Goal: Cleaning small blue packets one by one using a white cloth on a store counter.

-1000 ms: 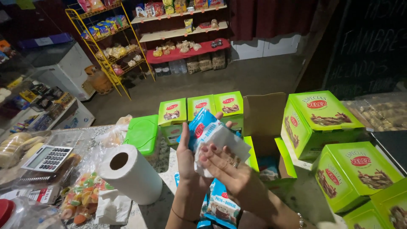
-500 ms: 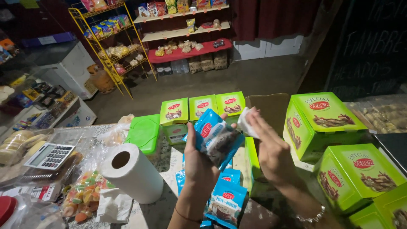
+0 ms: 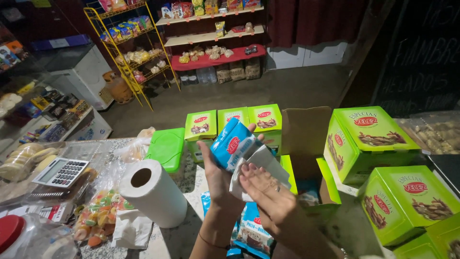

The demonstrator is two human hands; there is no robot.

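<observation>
1. The left hand point(image 3: 218, 175) is raised above the bench point(image 3: 191, 184), its fingers wrapped around a small blue packet point(image 3: 233, 146) of glossy, crinkled film.
2. The right hand point(image 3: 268, 199) lies flat against the packet's lower side, fingers pressing a soft, creased white paper wipe point(image 3: 261, 165) to it.
3. More blue packets point(image 3: 251, 232) lie on the bench under the wrists.
4. A smooth white paper roll point(image 3: 153, 192) lies close on the left; bright green cardboard boxes point(image 3: 373, 144) crowd the right, so there is little free room.
5. The bench is speckled stone; beyond it are a bare concrete floor point(image 3: 268, 88) and stocked shelves point(image 3: 211, 33).
</observation>
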